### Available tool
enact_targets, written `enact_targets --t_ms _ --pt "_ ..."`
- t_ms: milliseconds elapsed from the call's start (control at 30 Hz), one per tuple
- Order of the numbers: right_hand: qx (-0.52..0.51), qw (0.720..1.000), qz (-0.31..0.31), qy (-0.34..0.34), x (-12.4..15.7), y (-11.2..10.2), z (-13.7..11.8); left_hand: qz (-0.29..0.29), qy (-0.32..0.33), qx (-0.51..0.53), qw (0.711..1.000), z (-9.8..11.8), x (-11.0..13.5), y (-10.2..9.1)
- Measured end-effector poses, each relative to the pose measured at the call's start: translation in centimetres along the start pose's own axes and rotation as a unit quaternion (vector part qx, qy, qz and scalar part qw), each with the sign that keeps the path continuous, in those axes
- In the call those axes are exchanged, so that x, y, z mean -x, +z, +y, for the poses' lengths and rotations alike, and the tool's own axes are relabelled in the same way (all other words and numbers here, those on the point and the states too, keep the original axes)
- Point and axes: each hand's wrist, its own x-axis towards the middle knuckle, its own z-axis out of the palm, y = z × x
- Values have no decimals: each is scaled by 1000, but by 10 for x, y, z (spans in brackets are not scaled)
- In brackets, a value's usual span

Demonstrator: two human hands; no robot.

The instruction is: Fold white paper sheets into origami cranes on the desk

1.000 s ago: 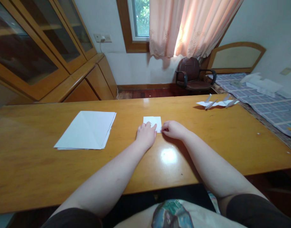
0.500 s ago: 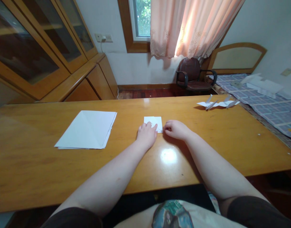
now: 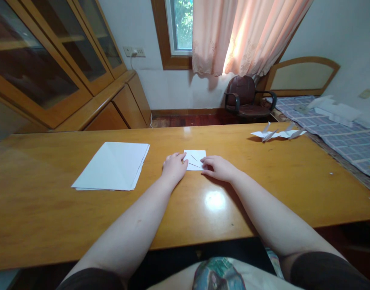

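Note:
A small square of folded white paper (image 3: 194, 155) lies on the wooden table, with dark slanting crease or flap lines across its face. At its left edge, my left hand (image 3: 174, 168) grips the paper between thumb and fingertips. My right hand (image 3: 219, 167) is closed on the right edge, its fingers curled and the fingertips on the paper. The paper's two side edges are partly hidden under my fingers.
A stack of larger white paper sheets (image 3: 114, 167) lies left on the table (image 3: 112, 225). Several folded white paper pieces with upright points (image 3: 278, 134) stand at the back right. Beyond the table are a brown armchair (image 3: 247, 96), a bed (image 3: 330, 125) and a glass-door cabinet (image 3: 82, 96).
My left hand has slid left from the paper's top face to its left edge. My right hand has moved in from beside the paper onto its right edge.

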Motion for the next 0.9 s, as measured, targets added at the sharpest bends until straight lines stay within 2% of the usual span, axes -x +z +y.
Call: enact_targets --t_ms 100,300,400,467,533,633,733,800,900 --pt "1 1000 4 -7 -1 2 -1 -11 -15 -27 999 5 3 2" --pt "14 999 -10 -44 -1 4 -7 -27 19 -6 999 11 4 6" --pt "35 999 -3 -39 -1 5 -11 -24 31 45 998 10 1 7" --pt "44 999 3 -21 -1 5 -13 -13 45 120 992 10 -1 8" --pt "40 999 7 6 -1 5 -13 -9 48 233 971 10 -2 8" --pt "0 999 18 51 0 5 -12 -40 10 403 914 14 -3 8" --pt "-85 993 40 70 1 6 -13 -65 -25 492 868 19 0 8" --pt "-165 983 55 65 1 9 -13 -79 -3 538 840 21 3 10" --pt "-288 947 106 97 -3 17 -11 -103 81 583 802 23 8 13"
